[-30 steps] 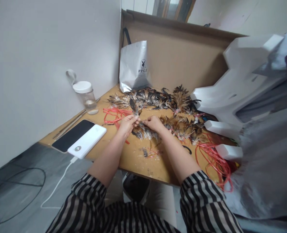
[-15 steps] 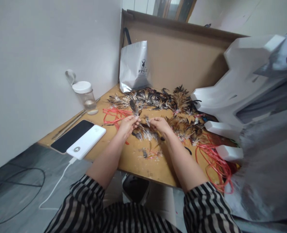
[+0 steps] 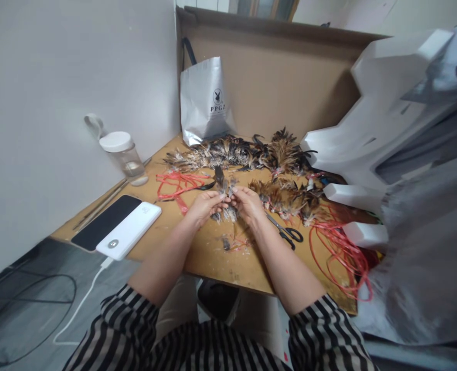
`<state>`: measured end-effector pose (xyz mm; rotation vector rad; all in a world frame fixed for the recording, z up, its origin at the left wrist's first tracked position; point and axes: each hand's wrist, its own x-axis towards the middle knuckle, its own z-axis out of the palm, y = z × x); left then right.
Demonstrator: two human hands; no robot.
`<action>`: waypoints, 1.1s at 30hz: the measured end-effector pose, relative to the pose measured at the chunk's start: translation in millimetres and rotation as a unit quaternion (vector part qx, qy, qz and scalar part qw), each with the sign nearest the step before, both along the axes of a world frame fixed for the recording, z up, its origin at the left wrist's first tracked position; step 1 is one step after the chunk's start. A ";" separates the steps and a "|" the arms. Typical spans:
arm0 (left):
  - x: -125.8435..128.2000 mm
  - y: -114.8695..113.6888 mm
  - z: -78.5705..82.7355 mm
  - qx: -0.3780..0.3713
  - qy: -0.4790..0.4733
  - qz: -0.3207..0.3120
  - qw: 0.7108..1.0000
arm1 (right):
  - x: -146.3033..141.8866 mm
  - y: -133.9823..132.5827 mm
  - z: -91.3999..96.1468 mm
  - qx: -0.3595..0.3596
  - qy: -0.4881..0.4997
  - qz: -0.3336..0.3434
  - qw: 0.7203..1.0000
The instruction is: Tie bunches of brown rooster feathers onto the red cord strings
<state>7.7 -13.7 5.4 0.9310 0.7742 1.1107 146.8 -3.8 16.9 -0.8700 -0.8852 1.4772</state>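
My left hand [image 3: 204, 204] and my right hand [image 3: 248, 203] meet over the middle of the wooden table [image 3: 220, 257]. Both pinch a small bunch of brown and black feathers [image 3: 223, 189] that sticks up between the fingertips. Just behind and to the right of my right hand lies a loose heap of feathers [image 3: 290, 198]. A longer row of feathers [image 3: 236, 152] stretches across the back of the table.
Black scissors [image 3: 288, 232] lie right of my right hand. Red string [image 3: 176, 183] lies to the left, and red string [image 3: 340, 252] trails to the right. A power bank [image 3: 130, 237] on a phone, a lidded jar [image 3: 122, 154], a silver bag [image 3: 207, 100] and white foam pieces [image 3: 352, 193] surround them.
My right hand has come left from the feather heap to meet my left hand at the small bunch. The scissors now show where my right arm covered them.
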 end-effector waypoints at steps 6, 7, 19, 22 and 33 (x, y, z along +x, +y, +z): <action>1.1 -0.3 -0.8 -0.018 -0.023 -0.001 1.000 | -5.7 -1.6 -4.3 0.019 0.014 -0.039 0.999; 1.4 -0.5 -1.0 -0.021 -0.023 -0.001 1.000 | -7.3 -2.6 -4.2 0.018 0.019 -0.037 0.999; 3.7 -2.3 1.7 -0.025 -0.012 0.002 1.000 | -15.3 -5.1 -10.7 0.059 -0.033 -0.063 0.996; 4.1 -2.4 2.5 -0.025 -0.005 0.021 0.999 | -13.7 -6.2 -8.3 0.049 -0.058 -0.057 0.995; 2.4 0.7 -0.8 0.043 0.086 0.050 0.994 | 2.8 -4.9 1.8 0.051 -0.187 -0.021 0.981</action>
